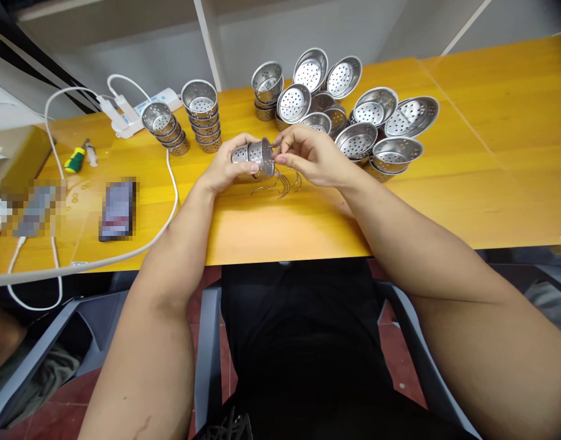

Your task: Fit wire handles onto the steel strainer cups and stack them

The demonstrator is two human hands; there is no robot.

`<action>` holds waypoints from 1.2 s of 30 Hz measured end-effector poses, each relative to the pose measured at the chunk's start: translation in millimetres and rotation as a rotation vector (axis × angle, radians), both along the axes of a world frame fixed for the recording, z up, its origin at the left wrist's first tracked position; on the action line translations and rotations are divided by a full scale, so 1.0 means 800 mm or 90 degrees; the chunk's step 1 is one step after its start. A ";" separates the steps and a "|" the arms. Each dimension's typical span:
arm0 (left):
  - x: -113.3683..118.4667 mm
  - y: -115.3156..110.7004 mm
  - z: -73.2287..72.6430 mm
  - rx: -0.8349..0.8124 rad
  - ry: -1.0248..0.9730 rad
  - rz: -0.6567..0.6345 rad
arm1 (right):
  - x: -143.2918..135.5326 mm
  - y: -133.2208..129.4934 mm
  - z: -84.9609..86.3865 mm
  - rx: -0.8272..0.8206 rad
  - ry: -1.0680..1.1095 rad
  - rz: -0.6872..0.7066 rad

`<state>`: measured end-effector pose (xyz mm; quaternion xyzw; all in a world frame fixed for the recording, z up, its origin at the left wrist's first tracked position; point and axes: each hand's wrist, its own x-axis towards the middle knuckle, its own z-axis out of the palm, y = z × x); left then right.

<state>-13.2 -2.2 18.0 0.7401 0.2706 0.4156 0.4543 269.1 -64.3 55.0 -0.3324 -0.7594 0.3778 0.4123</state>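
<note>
My left hand point(232, 164) is wrapped around small perforated steel cups point(261, 157), nested and lying on their side with the opening turned right. At that opening, the fingertips of my right hand point(310, 156) pinch a thin metal wire, largely hidden by the fingers. Several curved wire hooks point(285, 184) lie on the table just below both hands. Left of my left hand stand two stacks of similar cups, a taller cup stack point(202, 116) and a shorter cup stack point(165, 128).
Many perforated steel cups point(356, 142) crowd the yellow table point(500, 183) behind and right of my right hand. Leftward are a power strip point(145, 113), a white cable point(174, 183), a phone point(118, 209), a green-yellow screwdriver point(75, 160) and a cardboard box point(21, 162).
</note>
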 end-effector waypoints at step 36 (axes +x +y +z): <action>-0.015 0.054 -0.051 0.092 0.023 0.312 | -0.003 0.039 -0.063 0.126 -0.182 -0.217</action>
